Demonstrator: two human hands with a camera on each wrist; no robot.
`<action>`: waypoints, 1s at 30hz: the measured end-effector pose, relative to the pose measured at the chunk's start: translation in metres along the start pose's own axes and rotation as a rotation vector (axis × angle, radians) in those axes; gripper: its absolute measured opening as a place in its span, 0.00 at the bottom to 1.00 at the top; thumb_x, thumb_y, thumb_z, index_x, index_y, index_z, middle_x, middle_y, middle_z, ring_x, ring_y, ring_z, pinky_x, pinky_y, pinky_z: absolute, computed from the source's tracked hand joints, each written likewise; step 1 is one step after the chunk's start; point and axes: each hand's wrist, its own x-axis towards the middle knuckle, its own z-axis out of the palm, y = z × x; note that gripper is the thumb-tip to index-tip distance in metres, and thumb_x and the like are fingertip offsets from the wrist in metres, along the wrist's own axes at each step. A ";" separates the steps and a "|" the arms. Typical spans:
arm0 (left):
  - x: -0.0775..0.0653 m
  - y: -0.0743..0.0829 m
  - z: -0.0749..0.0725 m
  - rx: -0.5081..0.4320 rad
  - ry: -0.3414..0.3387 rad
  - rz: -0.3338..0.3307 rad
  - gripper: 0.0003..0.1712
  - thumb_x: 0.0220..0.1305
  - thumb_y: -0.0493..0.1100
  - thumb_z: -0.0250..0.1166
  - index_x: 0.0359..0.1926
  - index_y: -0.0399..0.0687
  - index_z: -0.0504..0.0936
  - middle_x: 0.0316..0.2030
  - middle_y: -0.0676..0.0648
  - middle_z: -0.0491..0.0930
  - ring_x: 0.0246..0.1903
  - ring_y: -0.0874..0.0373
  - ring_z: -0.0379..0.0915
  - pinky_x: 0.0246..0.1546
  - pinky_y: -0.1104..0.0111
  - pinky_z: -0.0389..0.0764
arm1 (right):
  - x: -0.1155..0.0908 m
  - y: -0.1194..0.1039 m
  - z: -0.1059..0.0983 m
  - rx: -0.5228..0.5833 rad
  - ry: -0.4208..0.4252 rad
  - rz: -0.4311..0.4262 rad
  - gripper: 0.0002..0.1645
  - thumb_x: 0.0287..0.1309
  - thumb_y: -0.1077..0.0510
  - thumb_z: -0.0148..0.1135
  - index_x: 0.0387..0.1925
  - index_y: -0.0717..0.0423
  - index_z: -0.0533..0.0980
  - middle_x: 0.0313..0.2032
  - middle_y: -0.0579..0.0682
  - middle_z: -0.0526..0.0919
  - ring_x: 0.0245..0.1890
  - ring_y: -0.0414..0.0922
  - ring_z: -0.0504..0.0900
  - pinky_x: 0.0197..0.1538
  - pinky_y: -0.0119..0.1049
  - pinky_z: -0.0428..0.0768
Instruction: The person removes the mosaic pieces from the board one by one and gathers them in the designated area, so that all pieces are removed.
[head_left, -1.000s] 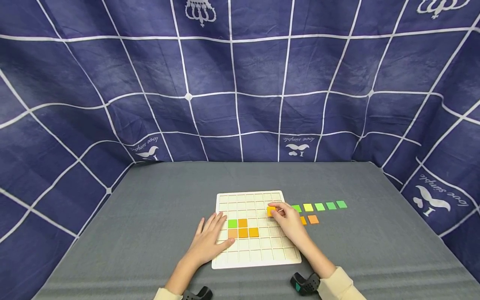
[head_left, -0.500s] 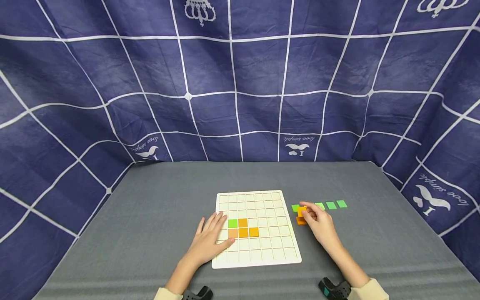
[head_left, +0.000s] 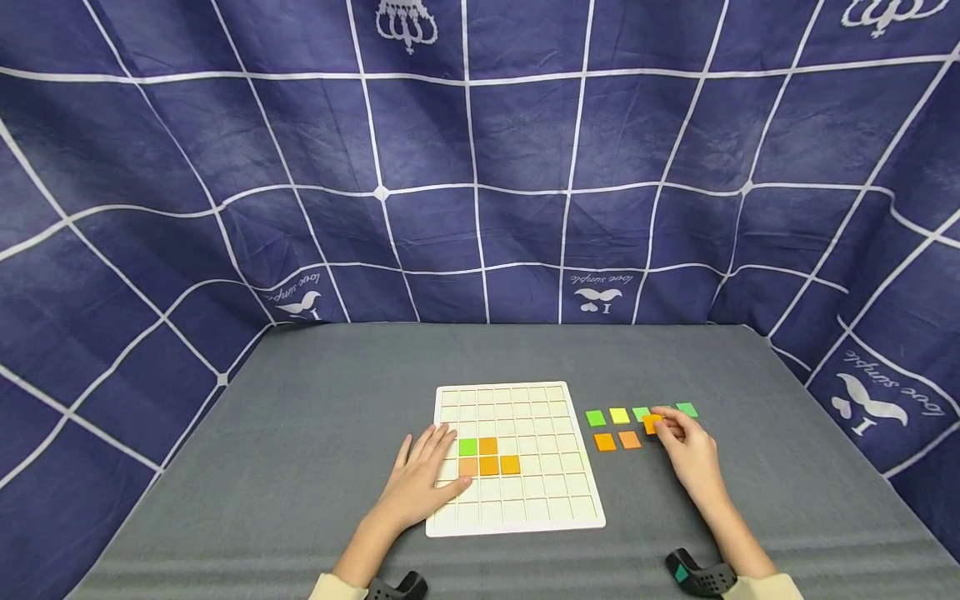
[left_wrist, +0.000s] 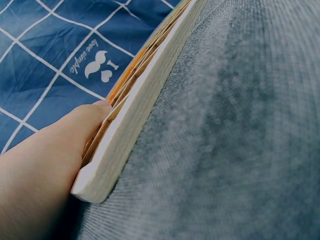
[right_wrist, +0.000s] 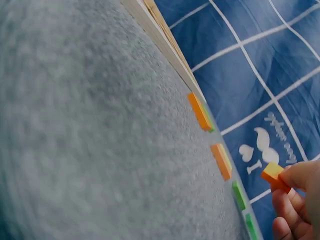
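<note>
A pale wooden grid board (head_left: 536, 492) lies on the grey cloth, with several green, orange and peach square tiles set in its cells. My left hand (head_left: 416, 483) rests on the board's left side, fingers spread and thumb beside the peach tile (head_left: 467, 467). In the left wrist view the thumb lies over the board's raised edge (left_wrist: 135, 112). Right of the board, my right hand (head_left: 693, 458) pinches an orange tile (head_left: 652, 424) between thumb and fingers. That tile is held up off the cloth and overlaps the row of green tiles in the head view.
Beside the board lie loose tiles in two rows: green (head_left: 595, 418), yellow (head_left: 618, 415) and more green behind, orange (head_left: 604, 442) and peach (head_left: 629, 439) in front. A dark blue curtain (head_left: 517, 225) with white lines hangs behind the table. Each wrist wears a black band.
My right hand has carried the orange tile rightward, off the board and past the loose orange and peach tiles. My left hand has stayed on the board.
</note>
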 end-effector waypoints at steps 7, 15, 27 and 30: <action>0.000 0.002 0.000 0.002 -0.002 -0.004 0.46 0.53 0.71 0.51 0.67 0.51 0.59 0.68 0.50 0.56 0.69 0.53 0.45 0.67 0.49 0.38 | -0.002 0.010 0.001 -0.022 -0.031 0.025 0.16 0.61 0.53 0.54 0.46 0.56 0.77 0.34 0.54 0.82 0.24 0.22 0.68 0.27 0.24 0.70; 0.000 0.001 0.000 0.016 -0.001 -0.005 0.46 0.53 0.71 0.52 0.67 0.52 0.58 0.68 0.50 0.55 0.69 0.53 0.46 0.67 0.49 0.39 | -0.004 0.012 0.003 -0.059 -0.140 0.065 0.18 0.62 0.53 0.51 0.49 0.57 0.75 0.38 0.55 0.80 0.28 0.32 0.71 0.30 0.28 0.69; 0.001 0.001 -0.002 0.008 0.002 -0.005 0.46 0.53 0.71 0.52 0.67 0.52 0.59 0.68 0.50 0.56 0.69 0.53 0.46 0.67 0.48 0.40 | -0.001 0.015 0.008 -0.095 -0.080 -0.025 0.13 0.59 0.59 0.53 0.44 0.60 0.78 0.33 0.52 0.76 0.27 0.32 0.67 0.30 0.28 0.66; 0.001 0.001 -0.002 0.005 0.001 -0.005 0.46 0.53 0.71 0.52 0.67 0.51 0.59 0.68 0.50 0.56 0.69 0.53 0.46 0.67 0.48 0.40 | -0.002 0.014 0.009 -0.102 -0.073 -0.033 0.13 0.59 0.60 0.54 0.43 0.61 0.78 0.32 0.52 0.75 0.26 0.33 0.66 0.30 0.28 0.66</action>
